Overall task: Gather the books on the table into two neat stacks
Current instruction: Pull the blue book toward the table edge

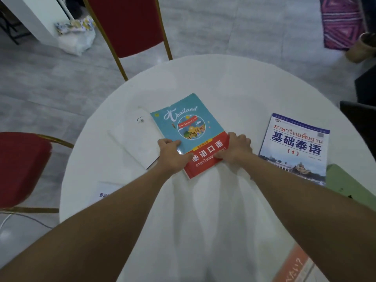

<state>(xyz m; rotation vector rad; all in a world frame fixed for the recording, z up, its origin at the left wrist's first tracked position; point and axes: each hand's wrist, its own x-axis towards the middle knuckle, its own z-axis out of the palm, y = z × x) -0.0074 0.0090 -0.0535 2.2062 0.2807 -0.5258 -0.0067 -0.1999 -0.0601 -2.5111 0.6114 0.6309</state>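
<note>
A teal and red "Thailand" book (pixel 189 127) lies at the middle of the round white table (pixel 234 84). My left hand (pixel 173 153) grips its near left edge and my right hand (pixel 236 149) grips its near right edge. A white book (pixel 134 135) lies to its left, partly under it. A blue and white Thai textbook (pixel 295 147) lies flat on the right. A green book (pixel 350 184) sits at the right edge, a white one (pixel 103 192) at the near left, partly hidden by my forearm, and an orange one (pixel 295 265) at the near right.
Two red chairs with gold frames stand close by, one beyond the table (pixel 128 25) and one at the left (pixel 22 167). The white tablecloth is rumpled toward me. A plastic bag (pixel 75 37) lies on the floor at the back left.
</note>
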